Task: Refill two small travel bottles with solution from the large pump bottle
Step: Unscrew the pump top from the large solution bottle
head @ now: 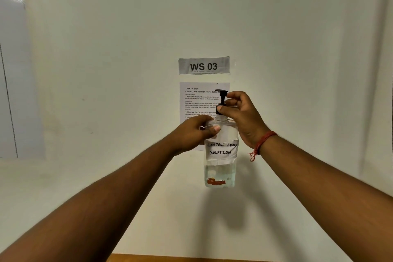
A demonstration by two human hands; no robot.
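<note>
Two forearms reach in from below. Left hand (196, 132) grips the shoulder of the clear pump bottle (221, 155), held upright before the wall, label reading "CONTACT LENS SOLUTION". Right hand (240, 115), red thread bracelet (262, 141) at the wrist, pinches the black pump collar (221, 108).

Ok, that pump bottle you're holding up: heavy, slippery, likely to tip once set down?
Probably light: the pump bottle shows liquid only near its bottom. Its clear, smooth walls may be slippery, though the left hand grips its shoulder. Tall and narrow with a pump on top, it could tip if nudged high.
</note>
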